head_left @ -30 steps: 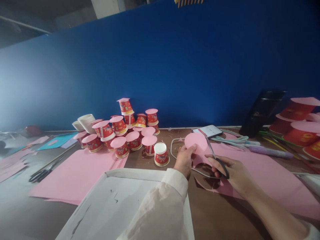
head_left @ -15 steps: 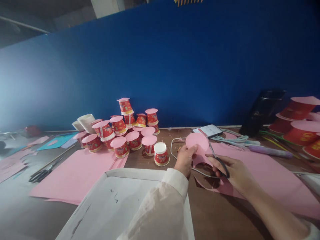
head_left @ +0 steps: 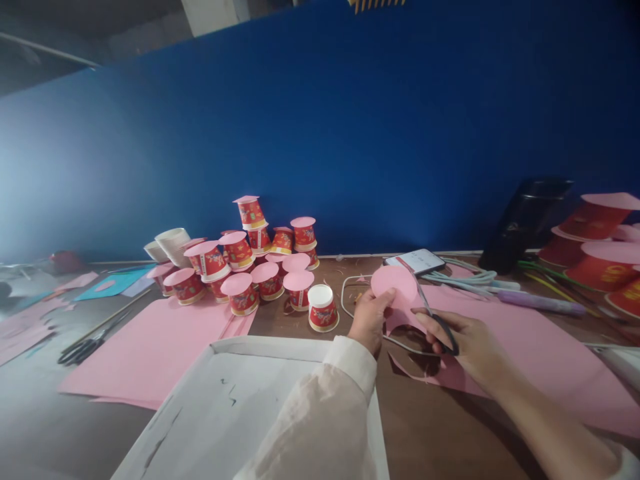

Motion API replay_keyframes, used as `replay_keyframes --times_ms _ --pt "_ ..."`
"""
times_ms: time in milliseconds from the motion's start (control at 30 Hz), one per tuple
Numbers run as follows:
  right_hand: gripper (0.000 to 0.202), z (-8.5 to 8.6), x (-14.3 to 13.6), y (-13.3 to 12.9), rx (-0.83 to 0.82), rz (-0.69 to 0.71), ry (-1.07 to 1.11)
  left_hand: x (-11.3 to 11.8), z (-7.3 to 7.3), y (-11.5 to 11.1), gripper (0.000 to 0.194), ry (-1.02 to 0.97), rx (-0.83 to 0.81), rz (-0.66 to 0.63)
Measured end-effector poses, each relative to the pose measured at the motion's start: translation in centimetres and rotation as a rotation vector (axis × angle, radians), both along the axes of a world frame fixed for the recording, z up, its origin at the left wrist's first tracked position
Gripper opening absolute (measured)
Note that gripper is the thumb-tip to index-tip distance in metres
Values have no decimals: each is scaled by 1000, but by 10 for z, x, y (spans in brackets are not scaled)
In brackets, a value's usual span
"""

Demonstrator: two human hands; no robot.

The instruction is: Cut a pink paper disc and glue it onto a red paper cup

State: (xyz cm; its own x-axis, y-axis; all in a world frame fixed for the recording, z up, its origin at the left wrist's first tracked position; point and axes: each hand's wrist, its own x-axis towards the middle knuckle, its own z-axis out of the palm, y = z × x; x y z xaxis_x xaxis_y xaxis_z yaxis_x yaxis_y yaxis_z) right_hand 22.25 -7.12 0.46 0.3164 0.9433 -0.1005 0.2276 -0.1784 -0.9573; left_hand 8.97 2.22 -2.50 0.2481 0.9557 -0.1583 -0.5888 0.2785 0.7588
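Very little has been moved since the earliest frame: the pink paper piece (head_left: 394,281) has been shifted slightly to the right, and the scissors (head_left: 440,330) are seen in almost the same place. The paper piece, rounded along its top, is pinched in the narrow grip of the left hand (head_left: 371,321), with the thumb laid across its face. By the grip of the right hand (head_left: 463,340) the scissors are held by their dark handles, their blades brought against the paper's right edge; how far the blades are parted cannot be told. Beneath them, a pink sheet (head_left: 545,373) is spread on the brown surface (head_left: 425,440). Just left of the left hand, a red cup (head_left: 323,312) is stood upside down, its white base uncovered. Farther left, red cups topped with pink paper (head_left: 240,300) are clustered and partly stacked. Behind the hands, a phone (head_left: 423,261) is laid beside bundled pale cables (head_left: 467,279).
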Motion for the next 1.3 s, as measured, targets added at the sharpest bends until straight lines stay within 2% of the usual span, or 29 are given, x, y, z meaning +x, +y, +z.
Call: replay_keyframes --times_ms 367,533,733,1033,1300 --pt "52 2 0 -2 1 -5 -11 1 -3 1 52 -7 -8 12" --pt "56 2 0 0 11 -29 -16 0 0 0 57 -61 -6 10" --pt "64 2 -1 1 6 -16 22 0 3 -3 51 -102 -22 3" --pt "60 3 -2 -1 32 15 44 -1 14 -8 49 -121 -61 -5" --pt "60 0 -3 -1 43 -1 66 -3 11 -7 45 -96 -67 5"
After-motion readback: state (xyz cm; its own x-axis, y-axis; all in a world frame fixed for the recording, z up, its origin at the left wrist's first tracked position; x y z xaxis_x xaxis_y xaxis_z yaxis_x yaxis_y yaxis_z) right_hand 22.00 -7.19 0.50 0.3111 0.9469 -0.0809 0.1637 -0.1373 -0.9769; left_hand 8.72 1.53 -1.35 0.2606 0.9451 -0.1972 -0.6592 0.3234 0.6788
